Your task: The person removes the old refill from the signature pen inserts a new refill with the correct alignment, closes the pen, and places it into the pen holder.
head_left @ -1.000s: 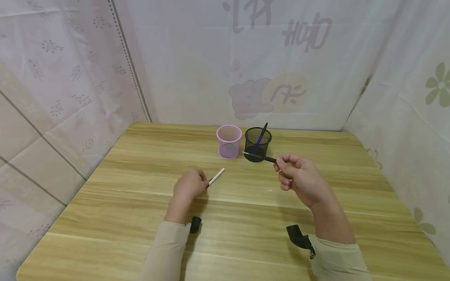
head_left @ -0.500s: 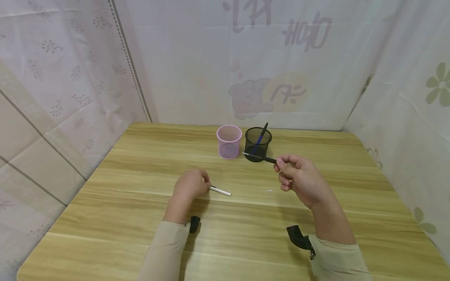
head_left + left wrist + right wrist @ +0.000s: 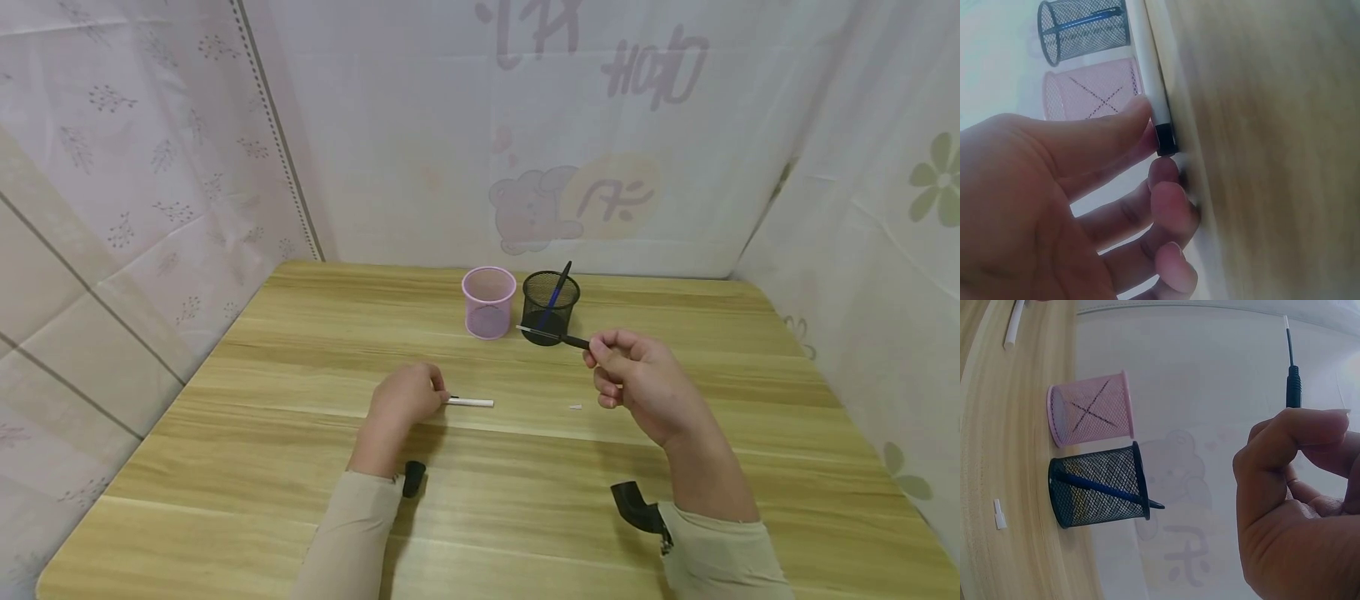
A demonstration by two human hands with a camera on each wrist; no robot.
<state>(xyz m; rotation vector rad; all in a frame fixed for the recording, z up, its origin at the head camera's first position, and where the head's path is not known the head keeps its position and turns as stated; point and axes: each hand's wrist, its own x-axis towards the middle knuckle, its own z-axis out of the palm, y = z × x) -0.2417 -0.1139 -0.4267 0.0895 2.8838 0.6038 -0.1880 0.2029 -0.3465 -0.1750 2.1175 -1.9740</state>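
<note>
Close to the tabletop, my left hand (image 3: 407, 398) pinches a white pen barrel (image 3: 472, 402) with a black end and clip. In the left wrist view the thumb lies along the barrel's black-ended part, and the other fingers curl below it. The barrel points right in the head view. My right hand (image 3: 652, 383), raised above the table, pinches a black ridged pen grip (image 3: 1294, 387) between thumb and forefinger. A thin dark refill (image 3: 1290, 347) with a clear tip sticks out of the grip. A small white stepped piece (image 3: 575, 407) lies on the table between the hands.
A pink mesh pen holder (image 3: 488, 304) stands at the back of the wooden table (image 3: 315, 333). Right beside it is a black mesh pen holder (image 3: 566, 317) with a blue pen (image 3: 557, 292) leaning in it. Patterned cloth (image 3: 390, 167) hangs behind.
The white barrel in my left hand has swung from pointing away and right, to slightly toward me, to straight right. My right hand and the pen grip hold nearly still.
</note>
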